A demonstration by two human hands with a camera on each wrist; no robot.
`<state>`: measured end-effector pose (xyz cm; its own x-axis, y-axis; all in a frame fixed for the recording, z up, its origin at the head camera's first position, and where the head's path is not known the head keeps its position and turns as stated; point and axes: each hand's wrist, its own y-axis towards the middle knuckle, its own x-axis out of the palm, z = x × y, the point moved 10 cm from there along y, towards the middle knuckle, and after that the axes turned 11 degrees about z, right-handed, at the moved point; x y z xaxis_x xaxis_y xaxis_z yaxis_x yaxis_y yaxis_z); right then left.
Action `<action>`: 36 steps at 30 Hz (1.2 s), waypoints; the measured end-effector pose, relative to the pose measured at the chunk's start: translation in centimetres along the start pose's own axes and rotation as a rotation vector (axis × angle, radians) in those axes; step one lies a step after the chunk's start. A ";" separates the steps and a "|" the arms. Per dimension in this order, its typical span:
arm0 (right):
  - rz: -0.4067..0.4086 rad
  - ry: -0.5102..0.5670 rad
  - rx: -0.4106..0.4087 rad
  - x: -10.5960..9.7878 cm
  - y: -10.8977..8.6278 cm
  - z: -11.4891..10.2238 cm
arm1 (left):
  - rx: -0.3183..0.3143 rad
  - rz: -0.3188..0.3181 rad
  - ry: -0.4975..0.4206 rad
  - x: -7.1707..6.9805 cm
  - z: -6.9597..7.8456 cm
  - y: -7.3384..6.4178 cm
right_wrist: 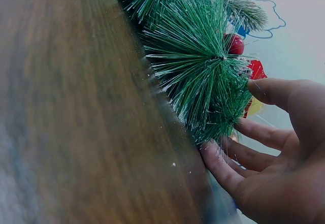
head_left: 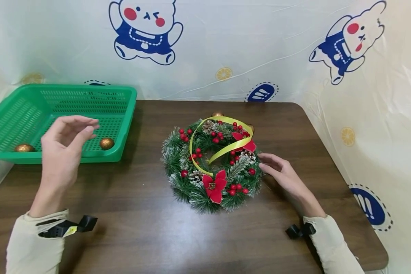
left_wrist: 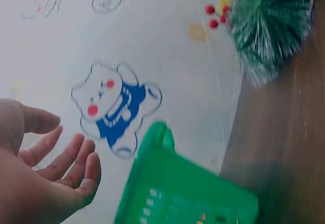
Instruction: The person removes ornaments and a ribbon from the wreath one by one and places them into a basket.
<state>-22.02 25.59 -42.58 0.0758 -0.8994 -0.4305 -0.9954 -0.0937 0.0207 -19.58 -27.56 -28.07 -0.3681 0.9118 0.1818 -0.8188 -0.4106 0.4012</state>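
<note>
A green Christmas wreath (head_left: pixel 181 190) with red berries, pinecones and red flowers lies on the table. A yellow ribbon (head_left: pixel 222 151) loops over its top. My right hand (head_left: pixel 283 174) holds the wreath's right edge; in the right wrist view the thumb (right_wrist: pixel 271 90) is at its upper side and the fingers (right_wrist: pixel 223 168) reach under the needles. My left hand (head_left: pixel 63 148) hovers over the front of the green basket (head_left: pixel 128 125), fingers loosely bent. Nothing shows between them in the left wrist view. Gold balls (head_left: pixel 107 143) lie in the basket.
Gold balls (head_left: pixel 217 114) show at the wreath's far side. The basket stands at the table's back left. Behind the brown table (head_left: pixel 140 236) hangs a white sheet (head_left: pixel 205 38) with cartoon bears, which also covers the right side.
</note>
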 end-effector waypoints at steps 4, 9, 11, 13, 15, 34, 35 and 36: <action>-0.002 0.008 -0.001 0.0 0.0 0.0 | 0.035 -0.097 0.138 2.4 0.8 -0.7; -0.002 0.003 0.002 0.0 0.0 0.0 | 0.079 -0.172 0.267 4.6 1.5 -1.0; 0.000 0.000 0.006 0.0 0.0 0.0 | 0.088 -0.189 0.291 5.2 1.6 -1.1; 0.001 -0.005 0.009 0.0 0.0 0.0 | 0.101 -0.203 0.321 5.6 1.7 -1.1; 0.002 -0.007 0.009 0.0 0.0 0.0 | 0.109 -0.219 0.335 6.1 1.7 -1.2; 0.002 -0.001 -0.003 -0.1 -0.2 0.1 | 0.121 -0.345 0.331 11.4 0.9 -0.7; 0.002 0.002 -0.002 -0.1 -0.2 0.1 | 0.118 -0.353 0.323 11.7 0.7 -0.6; 0.002 0.006 -0.001 -0.1 -0.2 0.1 | 0.114 -0.361 0.314 12.1 0.6 -0.5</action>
<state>-21.87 25.71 -42.60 0.0745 -0.9022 -0.4249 -0.9954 -0.0927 0.0223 -23.34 -16.33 -25.54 -0.1995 0.9449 -0.2594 -0.8716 -0.0501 0.4876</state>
